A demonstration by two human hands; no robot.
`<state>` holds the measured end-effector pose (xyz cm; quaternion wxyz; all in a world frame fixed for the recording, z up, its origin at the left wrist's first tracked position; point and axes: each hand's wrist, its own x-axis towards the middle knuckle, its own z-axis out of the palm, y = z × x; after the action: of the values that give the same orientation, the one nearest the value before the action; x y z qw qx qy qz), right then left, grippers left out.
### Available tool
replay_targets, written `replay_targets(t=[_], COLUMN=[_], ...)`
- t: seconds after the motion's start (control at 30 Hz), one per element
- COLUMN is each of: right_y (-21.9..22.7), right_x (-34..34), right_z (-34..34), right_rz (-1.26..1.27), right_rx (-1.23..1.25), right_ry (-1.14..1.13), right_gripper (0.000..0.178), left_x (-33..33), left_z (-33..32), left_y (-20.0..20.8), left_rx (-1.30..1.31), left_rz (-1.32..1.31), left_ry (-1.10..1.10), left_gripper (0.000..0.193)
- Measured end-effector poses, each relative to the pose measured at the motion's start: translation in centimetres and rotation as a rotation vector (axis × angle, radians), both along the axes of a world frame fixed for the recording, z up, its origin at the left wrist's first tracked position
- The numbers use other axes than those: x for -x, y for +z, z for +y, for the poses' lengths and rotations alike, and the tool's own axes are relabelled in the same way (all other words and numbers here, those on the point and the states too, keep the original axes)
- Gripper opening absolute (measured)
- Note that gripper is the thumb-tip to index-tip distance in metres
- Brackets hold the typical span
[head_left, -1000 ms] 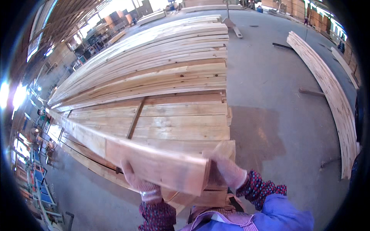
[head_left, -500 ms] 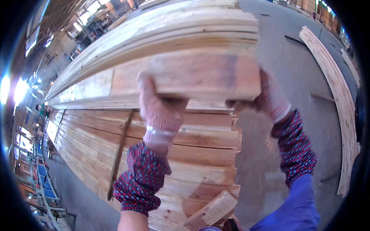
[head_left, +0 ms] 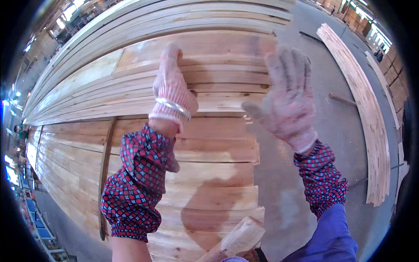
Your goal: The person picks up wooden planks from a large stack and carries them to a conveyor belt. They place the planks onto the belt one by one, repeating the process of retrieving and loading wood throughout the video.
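A long wooden board (head_left: 218,47) lies on the front of a layered stack of boards (head_left: 218,17). My left hand (head_left: 172,89), in a pale knitted glove, is closed at the board's front edge. Its thumb side reaches onto the board, and the other fingers are mostly hidden behind the hand. My right hand (head_left: 291,98), gloved too and slightly blurred, is open with fingers stretched at the board's right end; whether it touches the wood I cannot tell. Both forearms wear patterned sleeve covers.
Nearer me is a lower layer of boards (head_left: 214,172), with a thin dark strip (head_left: 106,174) across it. A short wood piece (head_left: 238,240) lies at the front. Rough long boards (head_left: 360,109) rest on supports over the grey floor (head_left: 283,187) at right.
The board has gone from being held raised and tilted to lying on the stack. My right hand has let go of its end and opened; my left hand stays at the front edge.
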<state>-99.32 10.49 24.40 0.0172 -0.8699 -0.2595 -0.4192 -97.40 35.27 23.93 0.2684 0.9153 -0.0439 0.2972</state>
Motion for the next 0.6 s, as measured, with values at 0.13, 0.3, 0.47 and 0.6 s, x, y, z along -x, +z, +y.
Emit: replay_targets(t=[0.13,0.3,0.47,0.6], right_y=[-4.1,-3.1,-2.6,-2.8], right_x=[-3.3,-7.2,-7.7,-7.2], right_z=[2.6,1.1,2.2,1.5], right_rz=[-0.071,-0.4,-0.448,-0.442], right_rx=[0.019,-0.041,-0.062,-0.036], right_ry=[-0.015,0.118,0.245,0.237], right_gripper=[0.081,0.074,0.064,0.063], left_x=[-1.5,-6.4,-7.5,-7.8], left_z=[2.2,-0.2,0.1,-2.2], left_y=[0.7,2.9,1.1,1.4], left_rx=[-0.111,0.827,0.842,1.621], left_rz=[-0.014,0.375,0.4,0.275], left_ry=[-0.028,-0.198,-0.088,0.184], left_gripper=[0.082,0.059,0.052,0.065])
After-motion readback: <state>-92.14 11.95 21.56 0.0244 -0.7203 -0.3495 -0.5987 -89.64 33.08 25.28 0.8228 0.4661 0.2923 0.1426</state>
